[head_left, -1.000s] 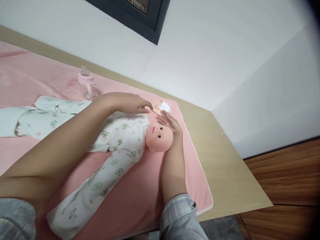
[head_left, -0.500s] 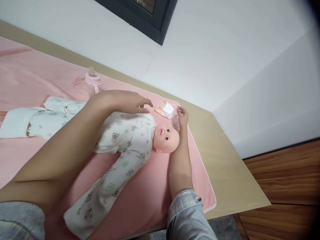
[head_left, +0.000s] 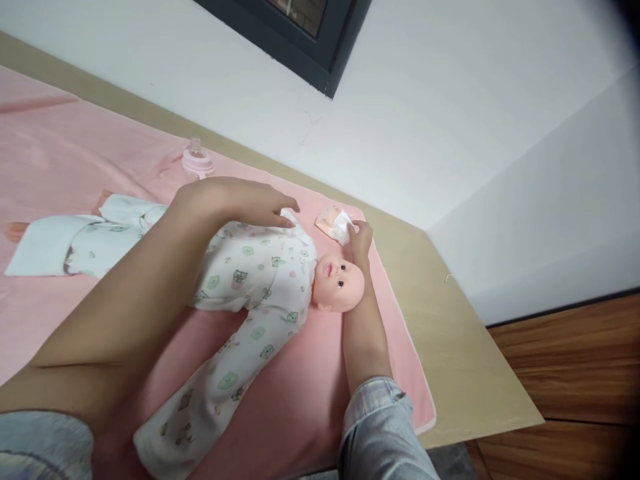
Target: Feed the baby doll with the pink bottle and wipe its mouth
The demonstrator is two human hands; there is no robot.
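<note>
A baby doll [head_left: 340, 283] lies on its back in white patterned clothes [head_left: 260, 273], its head toward the right. Over the doll's chest hovers my left hand [head_left: 250, 202], fingers apart and holding nothing; whether it touches the clothes I cannot tell. Beyond the doll's head, the fingers of my right hand [head_left: 362, 240] pinch the edge of a white tissue [head_left: 342, 227]. That tissue sticks out of a small soft pack of tissues [head_left: 327, 220] with orange print. My right forearm passes behind the doll's head.
A pink blanket [head_left: 45, 147] covers most of the wooden table [head_left: 445, 360]. Past the doll's body stands a baby bottle [head_left: 197, 161] with a pink collar, partly hidden by my left wrist. A white wall [head_left: 400, 127] with a dark window frame [head_left: 300, 57] borders the table.
My right hand has moved in to the tissue pack and closed on the tissue's edge. My left hand stays over the doll's chest. The view has shifted slightly.
</note>
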